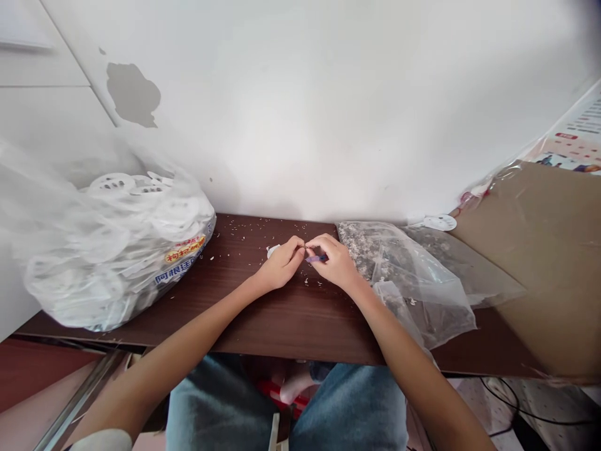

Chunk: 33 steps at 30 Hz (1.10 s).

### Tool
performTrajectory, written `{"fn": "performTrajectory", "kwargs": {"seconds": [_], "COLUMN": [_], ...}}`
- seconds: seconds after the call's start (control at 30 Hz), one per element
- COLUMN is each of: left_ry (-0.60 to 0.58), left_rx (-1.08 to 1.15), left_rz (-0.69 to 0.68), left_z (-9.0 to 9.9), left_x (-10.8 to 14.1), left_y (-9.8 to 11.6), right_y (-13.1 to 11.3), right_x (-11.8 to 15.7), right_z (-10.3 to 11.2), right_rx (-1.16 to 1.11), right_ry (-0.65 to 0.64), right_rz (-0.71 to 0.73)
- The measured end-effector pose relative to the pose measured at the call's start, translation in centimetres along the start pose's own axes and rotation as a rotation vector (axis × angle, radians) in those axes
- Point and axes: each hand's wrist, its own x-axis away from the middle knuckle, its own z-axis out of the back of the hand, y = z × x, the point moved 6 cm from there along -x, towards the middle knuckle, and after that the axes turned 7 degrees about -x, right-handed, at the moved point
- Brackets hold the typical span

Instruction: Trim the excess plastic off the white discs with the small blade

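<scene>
so the left hand [283, 263] is pinched closed on a tiny dark bit [306, 247] over the brown table [291, 319], too small to tell which way it points, and the right hand [334, 260]'s curled fingers grip a purple thing [315, 259] lying roughly sideways

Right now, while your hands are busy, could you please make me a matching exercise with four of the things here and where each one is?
Things:
1. Printed plastic bag of white discs
2. Purple slender item
3. Clear plastic bag of small greyish bits
4. Brown cardboard

Places:
A. At the far right edge of the view
B. On the left end of the tabletop
C. On the tabletop, directly beside the right hand
D. Held in the right hand

Pairs: 1-B, 2-D, 3-C, 4-A
</scene>
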Motion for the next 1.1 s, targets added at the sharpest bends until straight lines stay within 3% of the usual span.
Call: {"fn": "performTrajectory", "kwargs": {"seconds": [0.13, 0.37, 0.6, 1.1], "left_ry": [0.037, 0.06, 0.072, 0.154], "left_rx": [-0.264, -0.345, -0.383, -0.321], "left_rz": [-0.106, -0.188, -0.232, -0.231], "left_z": [1.2, 1.2, 0.9, 1.1], "left_x": [0.3, 0.4, 0.7, 1.0], "left_y": [0.1, 0.0, 0.1, 1.4], "right_y": [0.0, 0.2, -0.6, -1.1], "right_x": [-0.2, -0.2, -0.4, -0.1], "right_z": [-0.4, -0.9, -0.6, -0.2], "right_rx": [-0.18, -0.397, -0.465, -0.341], "right_ry": [0.004, 0.009, 0.046, 0.139], "right_rz": [-0.117, -0.338, -0.293, -0.221]}}
